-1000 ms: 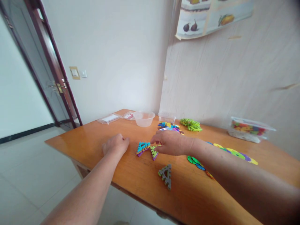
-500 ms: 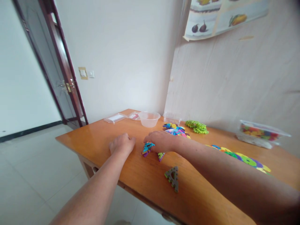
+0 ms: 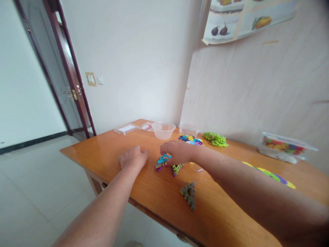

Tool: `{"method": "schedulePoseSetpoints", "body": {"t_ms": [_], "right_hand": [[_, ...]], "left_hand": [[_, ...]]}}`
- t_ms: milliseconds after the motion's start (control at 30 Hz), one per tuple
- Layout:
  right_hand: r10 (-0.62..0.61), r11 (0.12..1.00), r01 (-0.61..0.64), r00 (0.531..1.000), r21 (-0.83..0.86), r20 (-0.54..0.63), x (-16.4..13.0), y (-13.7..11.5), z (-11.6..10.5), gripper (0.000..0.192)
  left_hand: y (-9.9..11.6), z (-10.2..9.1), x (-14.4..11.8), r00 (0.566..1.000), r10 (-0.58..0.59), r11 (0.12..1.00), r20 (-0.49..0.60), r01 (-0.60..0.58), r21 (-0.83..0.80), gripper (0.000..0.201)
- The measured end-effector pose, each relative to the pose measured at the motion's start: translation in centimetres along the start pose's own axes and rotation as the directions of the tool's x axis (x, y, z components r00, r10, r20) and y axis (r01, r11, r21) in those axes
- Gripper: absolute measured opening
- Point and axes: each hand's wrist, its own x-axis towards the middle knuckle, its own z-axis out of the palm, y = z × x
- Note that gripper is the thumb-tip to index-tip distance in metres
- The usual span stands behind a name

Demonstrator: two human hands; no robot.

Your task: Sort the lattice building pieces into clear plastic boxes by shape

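My right hand (image 3: pixel 177 152) is over a small pile of triangular puzzle pieces, its fingertips pinching a light blue toothed triangle piece (image 3: pixel 163 159) that sits at an angle. Beneath that piece, yellow and purple edges of other pieces (image 3: pixel 160 167) show. A green triangle piece (image 3: pixel 177 169) with purple under it lies just below my palm, partly hidden. Nearer the front edge is a grey triangle piece (image 3: pixel 189 195) on top of a green one. My left hand (image 3: pixel 134 158) rests on the table as a loose fist, with nothing visible in it.
Behind my hands are a translucent bowl (image 3: pixel 163 131), clear lids (image 3: pixel 126 128) and a clear box (image 3: pixel 189 129). Colourful pieces (image 3: pixel 190 139) and a green heap (image 3: pixel 215 139) lie farther right. Round pieces (image 3: pixel 273 176) lie past my forearm, near a filled plastic box (image 3: pixel 285 145).
My right hand has shifted slightly up and right, and the blue triangle piece under its fingertips has tilted. My left hand and the grey triangle piece stay in place.
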Motion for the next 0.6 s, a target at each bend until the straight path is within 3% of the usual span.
{"method": "schedulePoseSetpoints", "body": {"t_ms": [133,300,400,600], "right_hand": [[0.042,0.995,-0.036,0.997,0.095,-0.065,-1.9,1.8,-1.7,0.034],[0.128,0.984,-0.122,0.991,0.130,-0.045,-5.5,4.4,-3.5,0.029],[0.189,0.973,-0.189,0.982,0.136,0.009,-7.7,6.0,-3.1,0.030],[0.194,0.936,-0.234,0.966,0.263,0.172,-10.1,8.4,-1.2,0.034]], "left_hand": [[0.1,-0.2,-0.1,1.000,-0.001,1.000,0.004,0.001,0.003,0.038],[0.2,-0.6,-0.2,1.000,0.004,1.000,0.019,-0.004,0.009,0.037],[0.2,-0.7,-0.1,1.000,-0.005,1.000,0.026,0.004,0.014,0.038],[0.1,-0.4,0.4,0.999,-0.022,0.999,0.038,0.021,0.034,0.041]]}}
